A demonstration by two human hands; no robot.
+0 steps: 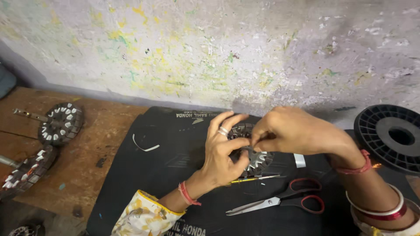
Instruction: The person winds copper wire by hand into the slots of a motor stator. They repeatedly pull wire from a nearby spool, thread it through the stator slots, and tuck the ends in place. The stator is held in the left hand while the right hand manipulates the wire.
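A round metal stator core (258, 157) with slotted teeth lies on a black mat (144, 183). My left hand (225, 153) grips the core's left side, thumb and fingers wrapped on its rim. Over the core's top, my right hand (293, 131) has its fingertips pinched together; whether something thin sits between them I cannot tell. A thin tool with a yellow handle (256, 178) lies just below the core.
Red-handled scissors (284, 201) lie on the mat at the front right. A black empty spool (391, 135) stands at the right edge. Two other stators on shafts (61, 122) (26, 170) rest on the wooden bench at left. A small white strip (145, 147) lies on the mat.
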